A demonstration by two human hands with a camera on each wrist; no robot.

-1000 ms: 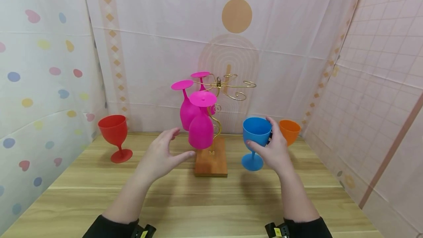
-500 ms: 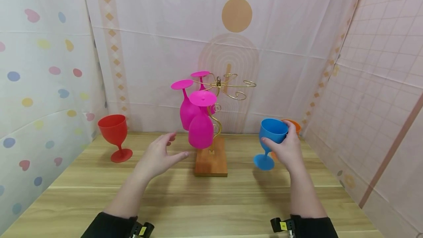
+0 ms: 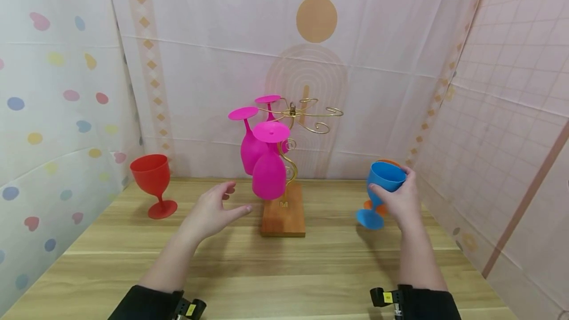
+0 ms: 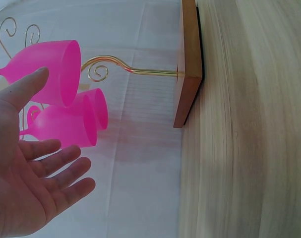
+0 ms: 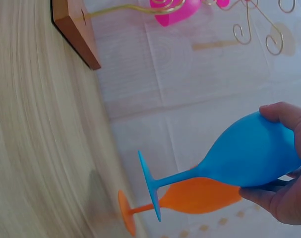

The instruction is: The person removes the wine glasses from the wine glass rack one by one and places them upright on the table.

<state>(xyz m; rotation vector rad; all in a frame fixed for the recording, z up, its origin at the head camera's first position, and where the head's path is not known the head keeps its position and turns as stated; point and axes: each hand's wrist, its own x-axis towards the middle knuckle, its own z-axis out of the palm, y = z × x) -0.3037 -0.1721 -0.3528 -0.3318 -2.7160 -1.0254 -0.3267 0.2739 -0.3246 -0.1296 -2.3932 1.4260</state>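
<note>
On the right in the head view, my right hand point(image 3: 402, 196) grips a blue goblet point(image 3: 384, 177) round its bowl. The goblet's foot point(image 5: 149, 186) hangs above the tabletop, and the bowl leans slightly right. Behind it an orange goblet point(image 5: 200, 196) stands on the table, mostly hidden in the head view. My left hand point(image 3: 213, 211) is held up with fingers spread and nothing in it. Closest to it, three pink goblets point(image 3: 269, 177) hang upside down by their feet on the left arms of a gold wire rack point(image 3: 293, 112).
The rack rises from a wooden base point(image 3: 283, 223) in the middle of the table point(image 3: 284, 275); its right arms carry nothing. A red goblet point(image 3: 151, 174) stands upright at the left. Patterned curtains point(image 3: 213, 63) close off the back and both sides.
My right hand has carried the blue goblet to the right, away from the rack and in front of the orange goblet. The left hand has drawn slightly left, away from the pink goblets.
</note>
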